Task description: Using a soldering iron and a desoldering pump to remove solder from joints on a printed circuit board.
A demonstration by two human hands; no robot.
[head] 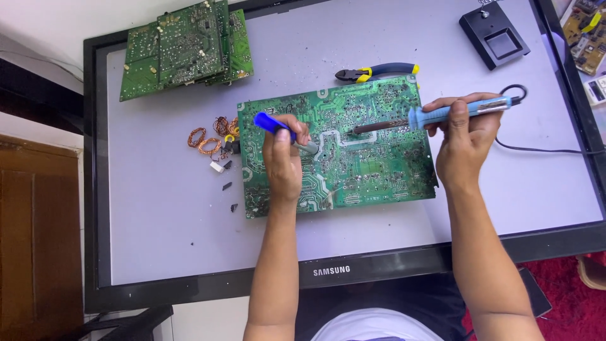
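Green circuit board [353, 145] lies solder-side up on a flat monitor screen [158, 208], which serves as a counter. The left hand [282, 161] is closed around a blue-handled tool [278, 129], its tip pressed to the board's middle, seemingly to work one joint. The right hand [464, 142] grips a light blue soldering iron [435, 113] like a pen, its dark tip laid low over the board toward that same spot. Pliers [372, 72] rest just above the board; copper coils [208, 136] and small loose parts sit at its left edge. Further boards [183, 47] are stacked well apart, up left.
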